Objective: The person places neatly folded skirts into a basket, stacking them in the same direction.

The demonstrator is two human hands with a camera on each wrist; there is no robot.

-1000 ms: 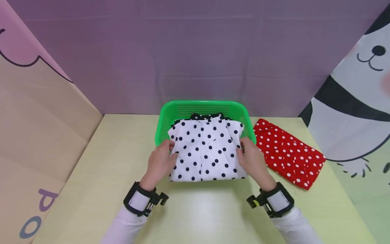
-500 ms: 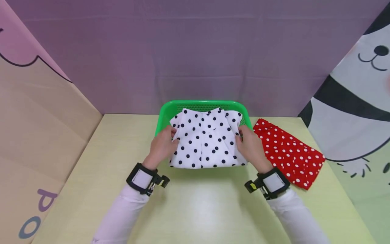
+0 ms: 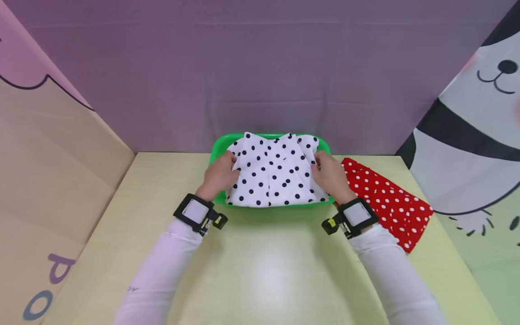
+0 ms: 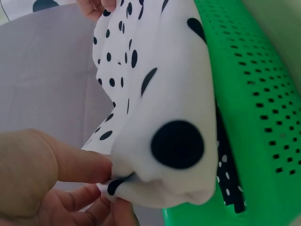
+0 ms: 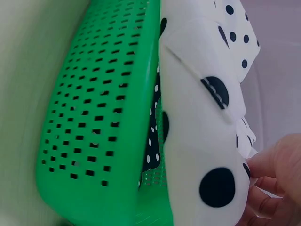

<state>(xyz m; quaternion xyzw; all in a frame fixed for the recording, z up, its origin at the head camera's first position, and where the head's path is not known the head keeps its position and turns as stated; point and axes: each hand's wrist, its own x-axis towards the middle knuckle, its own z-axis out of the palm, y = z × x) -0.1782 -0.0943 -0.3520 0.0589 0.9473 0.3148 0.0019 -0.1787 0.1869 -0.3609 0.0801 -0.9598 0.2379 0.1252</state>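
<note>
A folded white garment with black polka dots point(image 3: 276, 174) is held by both hands over the green plastic basket point(image 3: 221, 143). My left hand point(image 3: 221, 174) pinches its left edge between thumb and fingers, seen closely in the left wrist view. At the opposite edge, my right hand point(image 3: 331, 176) pinches the cloth the same way. The garment covers most of the basket opening in the head view. Beneath it, a black cloth with white dots point(image 5: 153, 136) shows inside the basket in both wrist views.
A folded red cloth with white dots point(image 3: 390, 203) lies on the pale wooden table point(image 3: 268, 271), right of the basket and partly behind the right forearm. A purple backdrop point(image 3: 264, 76) rises behind the basket, with printed sheets on either side.
Both hands have carried the white dotted garment away from me, farther over the basket. The black dotted cloth, visible behind it earlier, is now covered in the head view. The red cloth stays put.
</note>
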